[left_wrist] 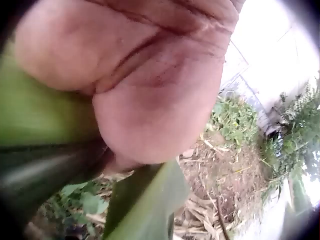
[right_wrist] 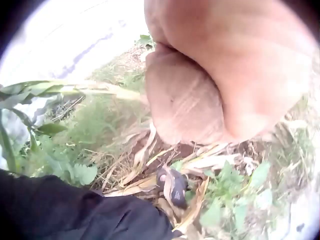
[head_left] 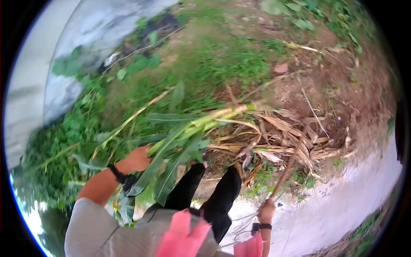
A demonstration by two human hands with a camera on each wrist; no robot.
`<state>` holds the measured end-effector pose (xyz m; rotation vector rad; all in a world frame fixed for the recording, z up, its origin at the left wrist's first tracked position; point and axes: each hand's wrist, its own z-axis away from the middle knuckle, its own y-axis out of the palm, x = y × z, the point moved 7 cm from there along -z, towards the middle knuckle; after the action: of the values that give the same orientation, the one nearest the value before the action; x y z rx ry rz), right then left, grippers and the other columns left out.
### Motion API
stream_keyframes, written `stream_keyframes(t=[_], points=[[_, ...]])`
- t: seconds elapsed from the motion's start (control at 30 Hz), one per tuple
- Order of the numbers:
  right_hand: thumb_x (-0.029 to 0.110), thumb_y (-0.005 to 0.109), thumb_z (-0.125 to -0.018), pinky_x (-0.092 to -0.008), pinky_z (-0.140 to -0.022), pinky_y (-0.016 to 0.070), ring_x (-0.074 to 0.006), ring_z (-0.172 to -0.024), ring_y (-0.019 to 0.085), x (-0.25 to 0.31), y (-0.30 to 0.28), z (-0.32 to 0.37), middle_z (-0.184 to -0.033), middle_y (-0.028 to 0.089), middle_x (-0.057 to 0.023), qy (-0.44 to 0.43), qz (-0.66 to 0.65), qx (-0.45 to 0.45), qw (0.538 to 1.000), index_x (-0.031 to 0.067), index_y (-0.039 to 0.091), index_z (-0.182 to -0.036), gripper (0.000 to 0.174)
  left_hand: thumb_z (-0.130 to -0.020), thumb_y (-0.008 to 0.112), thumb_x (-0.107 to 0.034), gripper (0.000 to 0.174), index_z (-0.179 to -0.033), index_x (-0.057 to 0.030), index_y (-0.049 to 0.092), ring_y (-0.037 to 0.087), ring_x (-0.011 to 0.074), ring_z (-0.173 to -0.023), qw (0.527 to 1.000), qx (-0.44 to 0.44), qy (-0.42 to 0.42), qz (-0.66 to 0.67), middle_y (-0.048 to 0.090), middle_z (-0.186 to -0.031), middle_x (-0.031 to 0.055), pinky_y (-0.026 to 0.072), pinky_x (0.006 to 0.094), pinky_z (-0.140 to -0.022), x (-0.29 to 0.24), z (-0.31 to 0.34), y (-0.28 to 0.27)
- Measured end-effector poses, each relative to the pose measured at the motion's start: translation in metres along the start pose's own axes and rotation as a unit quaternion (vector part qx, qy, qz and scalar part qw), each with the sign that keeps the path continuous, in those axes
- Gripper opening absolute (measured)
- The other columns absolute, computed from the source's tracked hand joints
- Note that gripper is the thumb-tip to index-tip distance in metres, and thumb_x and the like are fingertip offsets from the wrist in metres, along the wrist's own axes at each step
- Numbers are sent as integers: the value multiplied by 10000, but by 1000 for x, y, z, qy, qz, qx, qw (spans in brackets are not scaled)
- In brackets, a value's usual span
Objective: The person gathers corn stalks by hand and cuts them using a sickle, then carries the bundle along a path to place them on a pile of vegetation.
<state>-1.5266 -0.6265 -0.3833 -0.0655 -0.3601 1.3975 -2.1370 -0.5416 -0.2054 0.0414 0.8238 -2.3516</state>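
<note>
In the head view my left hand [head_left: 136, 159] grips a bundle of green corn stalks [head_left: 209, 119] at its lower left. The stalks slant up to the right, with pale ends, and long leaves droop from them over my leg. Close up in the left wrist view, broad green leaves [left_wrist: 145, 205] stick out past the palm [left_wrist: 160, 95]. My right hand [head_left: 266, 210] holds a long brown wooden stick or handle [head_left: 286, 173] pointing up over dry leaves; its far end blends into them. In the right wrist view the fingers of the right hand [right_wrist: 220, 75] are curled.
Dry corn husks and stalks [head_left: 280, 125] litter the soil before my feet, around a dark shoe [right_wrist: 172, 187]. Green weeds [head_left: 205, 64] grow ahead and at left, beside a whitish wall [head_left: 98, 25]. A pale concrete strip [head_left: 338, 192] runs along the right.
</note>
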Motion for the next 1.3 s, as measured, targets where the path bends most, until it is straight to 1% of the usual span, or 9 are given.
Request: stream_keyframes(t=[0.27,0.37,0.4,0.53,0.63,0.8,1.03,1.2,1.3], points=[[465,431,-1030,-307,-352,339,-135,-410,435,147,-32,80,-567,435,9,-160,235,27,958,140,482,-794,405,-795,658,-246,303,-1062,-104,674,654,393,-969,982,26,-180,-40,696,-983,186,526,476,-815,108,209,75],[443,445,-1032,-339,-435,383,-164,-459,484,202,37,108,-586,483,-33,-329,417,72,844,80,544,-801,441,-771,625,-190,281,-1037,-111,673,657,386,-962,971,39,-235,-20,697,-972,174,528,474,-806,132,267,85],[404,462,-1028,-360,-491,398,-181,-499,508,205,46,68,-601,507,-63,-529,507,33,679,37,577,-805,445,-768,617,-182,288,-1042,-114,674,659,383,-967,968,48,-248,-5,698,-981,171,529,471,-807,141,281,88],[334,514,-990,-471,-633,451,-331,-646,584,208,198,147,-686,585,-155,-378,529,151,745,-9,608,-894,368,-758,592,-148,372,-1121,-141,678,665,363,-991,958,60,-278,33,706,-1020,151,531,458,-813,186,325,104],[327,532,-971,-375,-590,437,-226,-633,573,177,305,186,-694,580,-114,-373,558,216,709,-17,579,-850,367,-763,589,-138,409,-1163,-159,673,667,354,-1004,948,57,-305,66,708,-1025,153,530,450,-827,225,336,118],[352,528,-970,-545,-762,472,-479,-851,620,80,515,223,-871,653,-287,-477,633,270,547,-38,615,-904,405,-775,585,-132,401,-1166,-151,670,668,344,-1024,942,47,-313,111,707,-1038,161,529,443,-840,326,336,141],[328,522,-989,-501,-808,535,-424,-910,668,-129,781,344,-975,688,-264,-433,754,227,438,-56,652,-1026,407,-776,605,-114,436,-1211,-127,633,661,377,-1034,935,121,-276,189,697,-1060,171,537,452,-825,454,356,125],[338,539,-980,-487,-803,551,-410,-938,678,-223,831,372,-1019,687,-275,-443,809,263,283,-61,646,-1073,423,-791,623,-136,347,-1136,-116,654,673,360,-997,943,74,-243,216,700,-1006,157,542,447,-822,498,365,143],[389,521,-963,-534,-815,513,-482,-936,643,-209,792,406,-1010,668,-305,-403,800,283,343,-48,673,-961,463,-804,627,-134,302,-1103,-108,664,677,349,-985,945,74,-233,216,703,-998,150,544,443,-819,522,353,141]])
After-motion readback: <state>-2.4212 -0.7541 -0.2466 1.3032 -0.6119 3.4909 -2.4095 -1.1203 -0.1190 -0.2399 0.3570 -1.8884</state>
